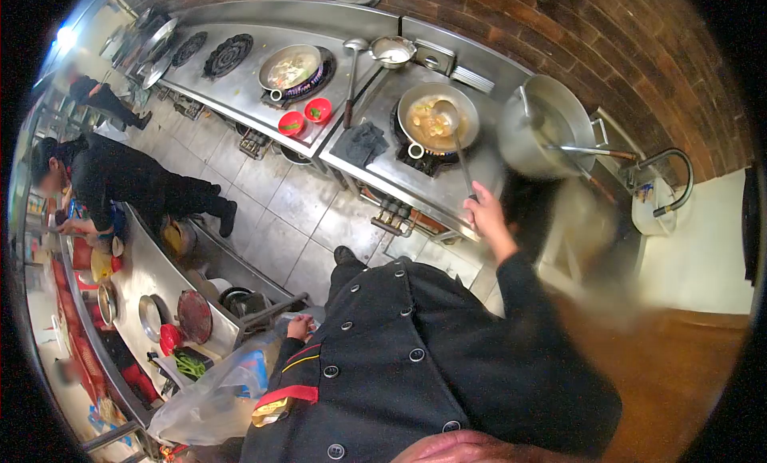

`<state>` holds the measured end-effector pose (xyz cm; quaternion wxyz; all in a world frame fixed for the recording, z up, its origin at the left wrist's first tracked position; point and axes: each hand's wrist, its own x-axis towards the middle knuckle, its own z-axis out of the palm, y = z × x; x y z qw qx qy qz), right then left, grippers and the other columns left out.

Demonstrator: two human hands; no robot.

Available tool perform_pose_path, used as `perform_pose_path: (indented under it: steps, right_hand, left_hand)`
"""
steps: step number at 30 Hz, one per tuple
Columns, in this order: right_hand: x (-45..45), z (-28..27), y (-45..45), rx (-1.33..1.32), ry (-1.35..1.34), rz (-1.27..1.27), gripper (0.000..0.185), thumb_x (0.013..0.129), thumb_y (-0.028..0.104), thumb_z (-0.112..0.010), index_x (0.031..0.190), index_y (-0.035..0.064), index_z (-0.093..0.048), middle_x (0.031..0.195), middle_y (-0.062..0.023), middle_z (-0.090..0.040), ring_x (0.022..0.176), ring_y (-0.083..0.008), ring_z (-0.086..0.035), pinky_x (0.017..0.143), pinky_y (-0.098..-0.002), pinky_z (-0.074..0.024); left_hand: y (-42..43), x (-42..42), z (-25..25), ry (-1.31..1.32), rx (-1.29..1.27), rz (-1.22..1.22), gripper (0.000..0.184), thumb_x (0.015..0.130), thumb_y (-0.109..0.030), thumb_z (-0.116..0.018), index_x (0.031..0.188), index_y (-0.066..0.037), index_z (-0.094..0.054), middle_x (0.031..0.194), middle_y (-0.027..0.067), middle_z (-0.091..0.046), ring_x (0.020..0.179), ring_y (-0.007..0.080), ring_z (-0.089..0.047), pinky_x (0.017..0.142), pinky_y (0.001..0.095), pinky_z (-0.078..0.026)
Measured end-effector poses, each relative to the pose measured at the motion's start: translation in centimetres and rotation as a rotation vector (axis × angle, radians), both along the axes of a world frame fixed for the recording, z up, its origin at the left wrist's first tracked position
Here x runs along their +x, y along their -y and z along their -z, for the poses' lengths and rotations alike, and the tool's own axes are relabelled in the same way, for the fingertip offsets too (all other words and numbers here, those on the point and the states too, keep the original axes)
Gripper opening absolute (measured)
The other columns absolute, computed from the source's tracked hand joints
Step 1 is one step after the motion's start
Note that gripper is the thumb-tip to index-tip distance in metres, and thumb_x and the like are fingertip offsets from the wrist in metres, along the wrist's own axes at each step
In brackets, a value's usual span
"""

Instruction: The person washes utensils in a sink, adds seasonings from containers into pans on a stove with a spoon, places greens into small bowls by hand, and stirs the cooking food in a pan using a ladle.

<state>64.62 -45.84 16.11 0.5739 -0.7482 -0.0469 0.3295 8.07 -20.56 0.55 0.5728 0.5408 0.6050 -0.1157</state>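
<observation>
My right hand (486,210) is closed around the handle of a ladle (463,161). The ladle's bowl rests in a wok (471,95) of brownish broth with pieces of food, which sits on a stove burner. Down at my left side, my left hand (300,327) has its fingers curled; whether anything is in them is too small to make out. Close to it are a clear plastic bag (212,403) and the corner of the counter (264,327).
A second pan (289,68) stands on a farther burner, with red bowls (318,110) in front. A dark cloth (361,145) lies beside my wok. To the right stand a large pot (534,135) and a tap (689,179). A co-worker (132,175) bends over the left counter.
</observation>
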Motion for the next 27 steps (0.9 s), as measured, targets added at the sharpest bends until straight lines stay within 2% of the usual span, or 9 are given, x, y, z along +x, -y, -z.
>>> perform_pose_path:
  steps: [1, 3, 6, 9, 11, 14, 21, 23, 27]
  right_hand:
    - [-0.1, 0.0, 0.4, -0.002, 0.001, -0.002, 0.061, 0.086, 0.008, -0.062, 0.143, 0.0083, -0.04, 0.075, -0.0114, -0.063, 0.063, -0.0199, -0.061, 0.049, -0.0329, -0.0479]
    - [-0.4, 0.0, 1.4, -0.265, 0.763, -0.08, 0.058, 0.084, 0.009, -0.063, 0.14, 0.012, -0.046, 0.089, -0.0202, -0.067, 0.077, -0.0325, -0.067, 0.066, -0.039, -0.0529]
    - [-2.1, -5.2, 1.0, -0.23, 0.763, -0.033, 0.054, 0.084, 0.008, -0.062, 0.137, 0.015, -0.05, 0.102, -0.0238, -0.066, 0.091, -0.0392, -0.065, 0.079, -0.0393, -0.0511]
    - [-2.1, -4.6, 0.4, -0.18, 0.712, -0.04, 0.055, 0.085, 0.009, -0.063, 0.138, 0.0144, -0.049, 0.1, -0.0227, -0.066, 0.087, -0.0367, -0.066, 0.078, -0.0381, -0.0512]
    - [-1.4, -2.5, 0.2, -0.19, 0.685, -0.079, 0.055, 0.085, 0.01, -0.064, 0.138, 0.0135, -0.049, 0.098, -0.0197, -0.067, 0.072, -0.0277, -0.066, 0.07, -0.0348, -0.0515]
    - [-1.3, 0.3, -0.4, -0.07, 0.227, -0.056, 0.051, 0.087, 0.009, -0.063, 0.136, 0.0119, -0.051, 0.089, -0.0083, -0.067, 0.049, -0.0099, -0.052, 0.044, -0.0284, -0.0419]
    - [-0.7, 2.2, -0.3, -0.097, 0.155, -0.05, 0.056, 0.085, 0.005, -0.063, 0.139, 0.0133, -0.049, 0.072, -0.0012, -0.058, 0.05, -0.009, -0.049, 0.046, -0.0269, -0.0394]
    - [0.0, 4.5, 0.0, -0.256, 0.63, -0.104, 0.055, 0.086, 0.007, -0.061, 0.139, 0.0142, -0.049, 0.072, -0.0023, -0.061, 0.048, -0.0109, -0.05, 0.046, -0.0283, -0.0407]
    - [0.5, 5.6, 0.0, -0.4, 0.849, -0.145, 0.054, 0.088, 0.01, -0.06, 0.14, 0.0162, -0.047, 0.077, -0.0046, -0.065, 0.052, -0.0132, -0.054, 0.046, -0.029, -0.0424]
  left_hand:
    - [0.0, 0.0, 0.4, 0.014, -0.005, -0.008, 0.011, 0.088, -0.026, -0.061, 0.095, -0.017, -0.059, 0.081, -0.002, -0.063, 0.068, 0.0165, -0.063, 0.05, 0.0348, -0.042]
    - [-0.1, -0.2, 0.9, 0.039, -0.019, -0.024, 0.011, 0.089, -0.025, -0.061, 0.095, -0.017, -0.059, 0.081, -0.0017, -0.063, 0.067, 0.0166, -0.063, 0.049, 0.0344, -0.042]
    - [-0.2, -0.1, 1.7, 0.071, -0.023, -0.028, 0.011, 0.089, -0.024, -0.061, 0.095, -0.016, -0.059, 0.079, -0.0012, -0.062, 0.066, 0.0168, -0.062, 0.047, 0.0339, -0.042]
    - [-0.6, 0.1, 2.5, 0.112, -0.023, -0.026, 0.01, 0.089, -0.024, -0.061, 0.095, -0.016, -0.058, 0.078, -0.0007, -0.061, 0.065, 0.0169, -0.062, 0.046, 0.0333, -0.042]
    - [-1.2, 0.3, 3.1, 0.152, -0.013, -0.037, 0.01, 0.089, -0.023, -0.061, 0.095, -0.015, -0.058, 0.077, -0.0004, -0.061, 0.064, 0.0171, -0.061, 0.045, 0.033, -0.042]
    - [-1.9, 0.4, 3.7, 0.203, 0.003, -0.048, 0.01, 0.09, -0.022, -0.061, 0.095, -0.014, -0.058, 0.076, 0.0001, -0.06, 0.063, 0.0172, -0.061, 0.043, 0.0324, -0.042]
    - [-2.1, 0.2, 2.9, 0.261, -0.064, -0.006, 0.01, 0.093, -0.025, -0.059, 0.094, -0.015, -0.057, 0.074, -0.0016, -0.058, 0.062, 0.0159, -0.06, 0.045, 0.0325, -0.044]
    - [-1.6, 0.4, 1.8, 0.251, -0.083, 0.007, 0.01, 0.093, -0.025, -0.058, 0.094, -0.016, -0.057, 0.074, -0.0019, -0.058, 0.063, 0.016, -0.06, 0.046, 0.0326, -0.044]
    - [-1.7, -1.9, 5.5, 0.218, -0.106, -0.002, 0.011, 0.092, -0.026, -0.059, 0.093, -0.016, -0.058, 0.075, -0.0017, -0.06, 0.065, 0.0164, -0.062, 0.048, 0.0333, -0.045]
